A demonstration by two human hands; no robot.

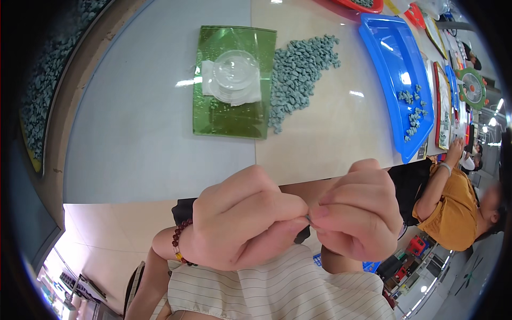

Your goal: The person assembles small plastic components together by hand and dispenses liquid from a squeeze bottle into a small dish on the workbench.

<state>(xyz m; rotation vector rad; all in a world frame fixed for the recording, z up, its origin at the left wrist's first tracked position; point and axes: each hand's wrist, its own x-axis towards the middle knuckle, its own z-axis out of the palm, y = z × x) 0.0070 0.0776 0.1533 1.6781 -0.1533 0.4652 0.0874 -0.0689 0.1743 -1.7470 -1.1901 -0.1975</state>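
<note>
My left hand [245, 218] and my right hand [360, 210] meet in front of the table's near edge, both closed in a pinch, fingertips touching. Between the fingertips shows a tiny blue-green piece [308, 217], mostly hidden; its shape is too small to tell. On the table beyond, a green glassy board [205, 120] carries a clear round dish [234, 69] resting on white paper [250, 96]. A spread pile of small blue-green stones [296, 74] lies along the board's right side.
Right of the pile stands a blue plastic tray [381, 64] with several stone pieces in its near end. A red tray [368, 6] sits at the far edge. More stones fill a container [40, 101] at far left. A person in a mustard top [450, 213] works at right, near a green fan [472, 88].
</note>
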